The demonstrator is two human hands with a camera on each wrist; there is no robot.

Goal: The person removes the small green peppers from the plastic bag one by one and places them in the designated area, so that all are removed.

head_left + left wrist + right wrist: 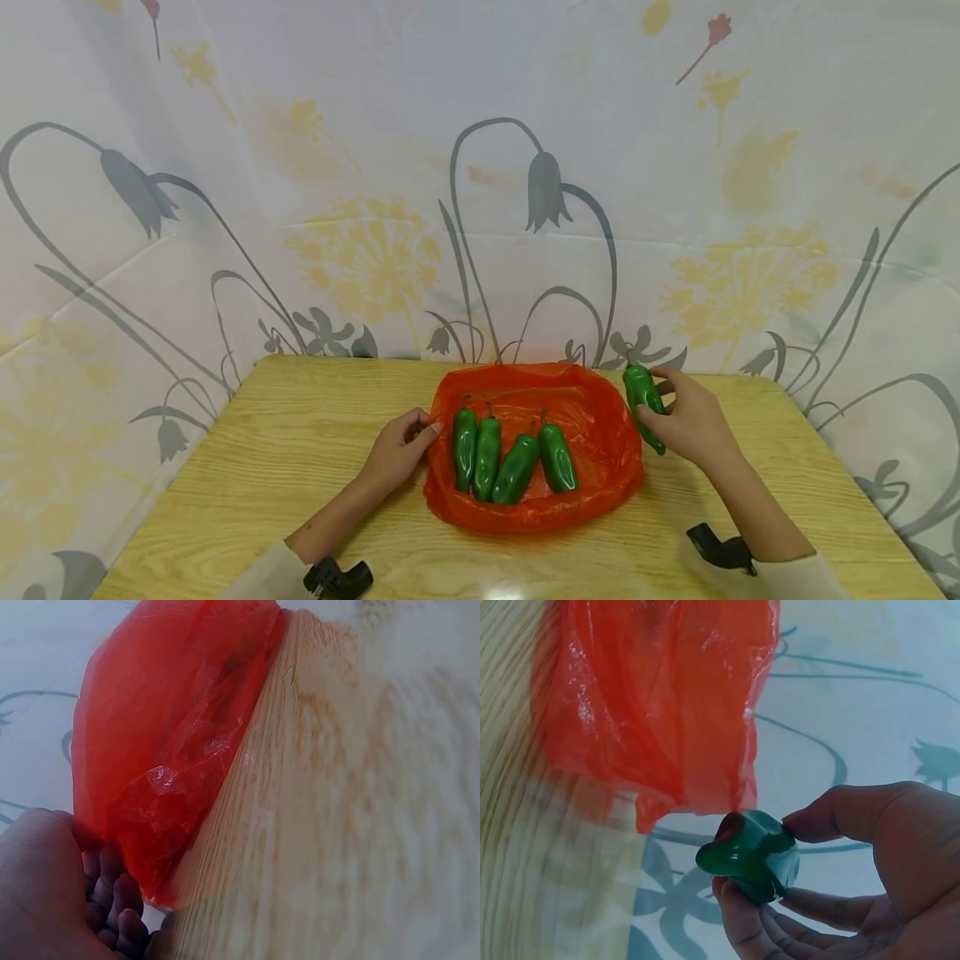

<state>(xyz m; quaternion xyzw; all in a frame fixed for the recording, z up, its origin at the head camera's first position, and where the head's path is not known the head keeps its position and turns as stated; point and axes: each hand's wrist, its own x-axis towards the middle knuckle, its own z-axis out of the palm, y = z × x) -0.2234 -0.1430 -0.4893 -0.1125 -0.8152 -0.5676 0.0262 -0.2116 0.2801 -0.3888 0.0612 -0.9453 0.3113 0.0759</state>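
Note:
A red plastic bag [532, 517] lies spread on the table with its mouth rolled open. Several green peppers [516, 468] rest inside it, stems toward the back. My left hand [397, 450] pinches the bag's left rim between thumb and fingers; the left wrist view shows that hand [56, 889] at the edge of the red plastic [165, 742]. To the right of the bag, my right hand [690, 421] holds another green pepper [642, 398], stem up. In the right wrist view this pepper [754, 855] sits between thumb and fingertips, its tip toward the camera.
The wooden table [300, 417] extends on both sides of the bag. Behind it hangs a white cloth [360, 150] printed with grey and yellow flowers. Dark camera mounts [337, 577] are strapped at both wrists.

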